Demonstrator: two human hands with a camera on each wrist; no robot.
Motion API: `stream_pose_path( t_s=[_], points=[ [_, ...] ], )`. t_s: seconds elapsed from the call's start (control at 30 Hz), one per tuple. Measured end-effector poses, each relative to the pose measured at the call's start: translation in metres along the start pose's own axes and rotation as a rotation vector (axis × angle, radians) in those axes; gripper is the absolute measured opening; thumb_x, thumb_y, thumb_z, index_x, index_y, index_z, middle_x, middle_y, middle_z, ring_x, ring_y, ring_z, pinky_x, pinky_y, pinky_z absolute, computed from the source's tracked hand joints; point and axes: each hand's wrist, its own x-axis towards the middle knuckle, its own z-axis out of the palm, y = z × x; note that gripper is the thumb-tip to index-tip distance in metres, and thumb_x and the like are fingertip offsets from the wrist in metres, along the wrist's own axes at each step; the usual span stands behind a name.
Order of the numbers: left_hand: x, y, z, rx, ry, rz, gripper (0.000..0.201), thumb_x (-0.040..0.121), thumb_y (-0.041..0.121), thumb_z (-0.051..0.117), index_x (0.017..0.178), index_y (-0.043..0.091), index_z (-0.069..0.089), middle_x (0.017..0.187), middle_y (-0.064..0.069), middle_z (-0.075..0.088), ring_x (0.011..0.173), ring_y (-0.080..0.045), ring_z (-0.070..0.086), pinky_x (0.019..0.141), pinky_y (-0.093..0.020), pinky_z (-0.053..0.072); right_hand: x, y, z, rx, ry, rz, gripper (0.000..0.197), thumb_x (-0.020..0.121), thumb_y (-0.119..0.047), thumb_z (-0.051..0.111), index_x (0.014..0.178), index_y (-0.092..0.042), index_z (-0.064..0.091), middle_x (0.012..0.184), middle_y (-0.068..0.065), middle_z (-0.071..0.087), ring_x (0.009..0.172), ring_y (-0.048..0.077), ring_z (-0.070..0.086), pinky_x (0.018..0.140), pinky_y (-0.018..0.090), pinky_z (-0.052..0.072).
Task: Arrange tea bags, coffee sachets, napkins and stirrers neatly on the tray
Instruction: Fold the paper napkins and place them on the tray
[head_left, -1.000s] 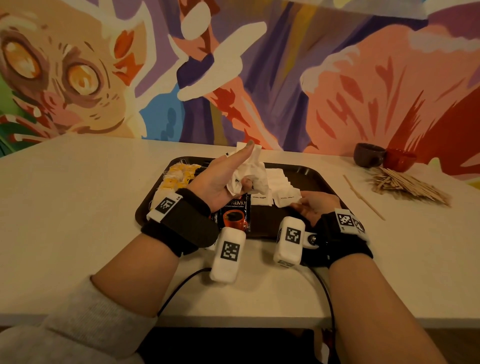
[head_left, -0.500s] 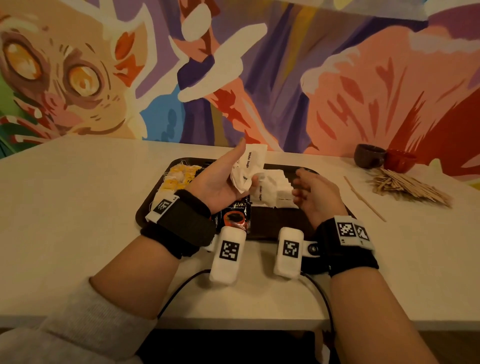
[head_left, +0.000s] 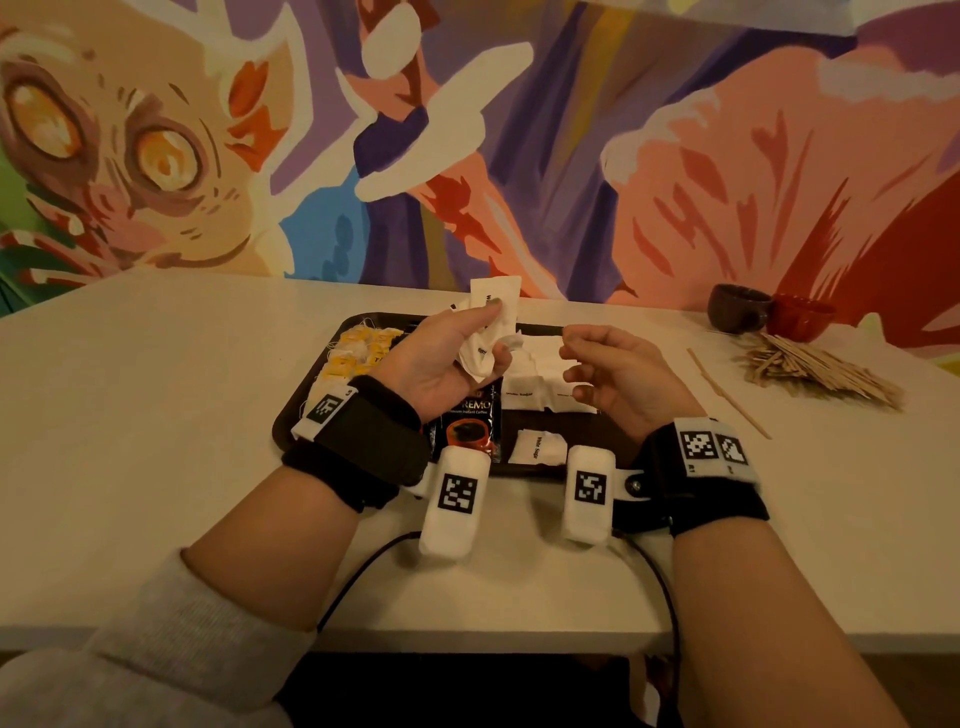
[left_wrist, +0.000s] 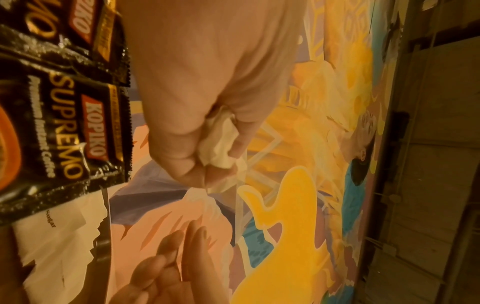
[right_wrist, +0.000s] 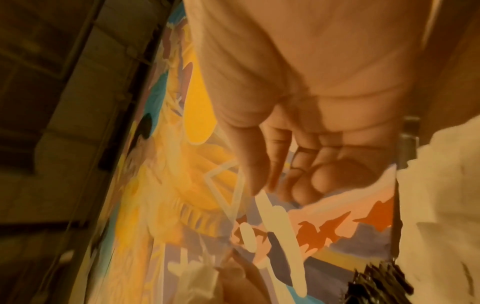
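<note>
My left hand (head_left: 493, 332) is raised over the dark tray (head_left: 363, 318) and grips a crumpled bunch of white sachets (head_left: 496, 304); the left wrist view shows the fingers (left_wrist: 182, 156) curled round the white paper (left_wrist: 221, 144). My right hand (head_left: 571, 353) hovers just right of it, fingers loosely curled and empty, as the right wrist view (right_wrist: 298, 168) also shows. On the tray lie yellow tea bags (head_left: 358, 353) at the left, a black coffee sachet (head_left: 470, 421), a pile of white sachets (head_left: 540, 369) and one white sachet (head_left: 535, 447) near the front rim.
A heap of wooden stirrers (head_left: 815, 369) lies on the table to the right of the tray, with a single stirrer (head_left: 727, 392) beside it. A brown cup (head_left: 737, 306) and a red cup (head_left: 800, 314) stand behind them against the painted wall.
My right hand has risen from the tray's front and come up beside the left hand. A single white sachet now shows near the front rim. The left hand has lifted its bunch slightly.
</note>
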Motion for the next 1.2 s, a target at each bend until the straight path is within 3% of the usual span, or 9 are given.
stream_pose_path(
  t_s=[0.2, 0.3, 0.47, 0.6, 0.7, 0.73, 1.0, 1.1, 1.2],
  points=[
    [0.001, 0.000, 0.000, 0.027, 0.010, 0.015, 0.007, 0.096, 0.009, 0.050, 0.094, 0.007, 0.056, 0.091, -0.010, 0.061, 0.062, -0.016, 0.059, 0.046, -0.015, 0.045, 0.014, -0.038, 0.000, -0.812, -0.251, 0.058, 0.007, 0.087, -0.018, 0.065, 0.094, -0.019, 0.067, 0.086, -0.002, 0.067, 0.071, 0.011, 0.062, 0.060, 0.022, 0.049],
    [0.000, -0.001, 0.000, 0.035, 0.000, 0.011, 0.007, 0.096, 0.009, 0.050, 0.094, 0.006, 0.056, 0.092, -0.010, 0.059, 0.066, -0.017, 0.056, 0.046, -0.015, 0.045, 0.015, -0.050, 0.012, -1.209, -0.451, 0.252, 0.021, 0.087, -0.029, 0.064, 0.105, -0.017, 0.065, 0.090, -0.001, 0.067, 0.075, 0.011, 0.062, 0.066, 0.024, 0.051],
    [0.000, -0.002, -0.001, 0.052, -0.003, 0.000, 0.007, 0.096, 0.009, 0.051, 0.093, 0.006, 0.056, 0.088, -0.009, 0.062, 0.064, -0.016, 0.061, 0.048, -0.015, 0.046, 0.014, -0.038, 0.033, -1.637, -0.500, 0.475, 0.037, 0.084, -0.049, 0.063, 0.075, -0.013, 0.065, 0.053, -0.004, 0.065, 0.060, 0.012, 0.059, 0.059, 0.025, 0.047],
    [0.000, -0.001, -0.001, 0.049, -0.005, -0.004, 0.005, 0.096, 0.009, 0.052, 0.095, 0.007, 0.056, 0.093, -0.009, 0.060, 0.070, -0.016, 0.057, 0.047, -0.015, 0.046, 0.010, -0.018, 0.036, -1.719, -0.516, 0.398, 0.023, 0.088, -0.033, 0.063, 0.099, -0.015, 0.073, 0.060, -0.004, 0.061, 0.054, 0.010, 0.055, 0.053, 0.022, 0.048],
    [0.001, -0.001, -0.001, 0.044, -0.007, -0.012, 0.004, 0.096, 0.009, 0.052, 0.096, 0.007, 0.055, 0.094, -0.009, 0.059, 0.068, -0.016, 0.056, 0.046, -0.016, 0.045, 0.012, -0.021, 0.037, -1.599, -0.541, 0.480, 0.038, 0.079, -0.042, 0.071, 0.048, -0.021, 0.072, 0.045, -0.007, 0.062, 0.046, 0.010, 0.059, 0.051, 0.020, 0.047],
    [0.001, -0.001, -0.001, 0.045, -0.006, -0.014, 0.004, 0.095, 0.009, 0.052, 0.096, 0.007, 0.055, 0.094, -0.010, 0.059, 0.067, -0.016, 0.057, 0.046, -0.016, 0.045, 0.014, -0.022, 0.038, -1.629, -0.546, 0.495, 0.042, 0.078, -0.043, 0.072, 0.045, -0.017, 0.068, 0.042, -0.008, 0.061, 0.049, 0.010, 0.058, 0.055, 0.021, 0.046],
    [0.002, 0.001, -0.002, 0.048, 0.004, -0.020, 0.004, 0.095, 0.009, 0.054, 0.097, 0.007, 0.056, 0.097, -0.010, 0.059, 0.067, -0.017, 0.058, 0.047, -0.016, 0.046, 0.018, -0.022, 0.038, -1.418, -0.396, 0.528, 0.016, 0.076, -0.017, 0.077, 0.070, -0.007, 0.066, 0.053, 0.004, 0.066, 0.046, 0.013, 0.062, 0.040, 0.017, 0.047],
    [0.002, 0.001, -0.001, 0.037, 0.000, -0.020, 0.003, 0.095, 0.008, 0.053, 0.097, 0.007, 0.055, 0.098, -0.010, 0.059, 0.071, -0.018, 0.056, 0.045, -0.017, 0.046, 0.015, -0.022, 0.042, -1.440, -0.380, 0.532, 0.030, 0.081, -0.034, 0.072, 0.076, -0.007, 0.059, 0.066, 0.005, 0.063, 0.055, 0.016, 0.059, 0.042, 0.019, 0.046],
    [0.002, 0.000, -0.001, 0.036, -0.001, -0.016, 0.003, 0.095, 0.008, 0.053, 0.095, 0.007, 0.055, 0.096, -0.010, 0.058, 0.072, -0.018, 0.053, 0.045, -0.017, 0.046, 0.012, -0.019, 0.047, -1.657, -0.446, 0.384, 0.039, 0.082, -0.049, 0.065, 0.086, -0.011, 0.057, 0.074, 0.000, 0.058, 0.065, 0.012, 0.053, 0.057, 0.020, 0.044]
  ],
)
